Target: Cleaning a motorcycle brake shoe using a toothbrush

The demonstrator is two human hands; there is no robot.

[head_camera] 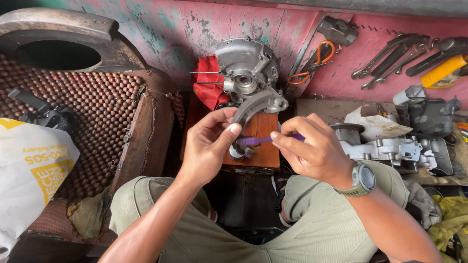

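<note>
My left hand [207,143] grips a curved grey metal brake shoe [256,104] near its lower end, thumb pressed on its inner side. My right hand [312,148], with a grey wristwatch [363,179] on the wrist, pinches a thin purple tool [263,140] whose tip reaches the shoe's lower end. Both hands hover over an orange wooden block [263,146]. Behind it stands a grey engine casing [246,65] with a red rag [207,80] beside it.
A beaded seat cover [92,104] lies at left with a white printed bag [29,165]. Wrenches [390,56], orange-handled scissors [312,61], a hammer [336,30] and a yellow tool [443,70] hang on the pink wall. Grey engine parts [390,146] and rags [448,221] sit at right.
</note>
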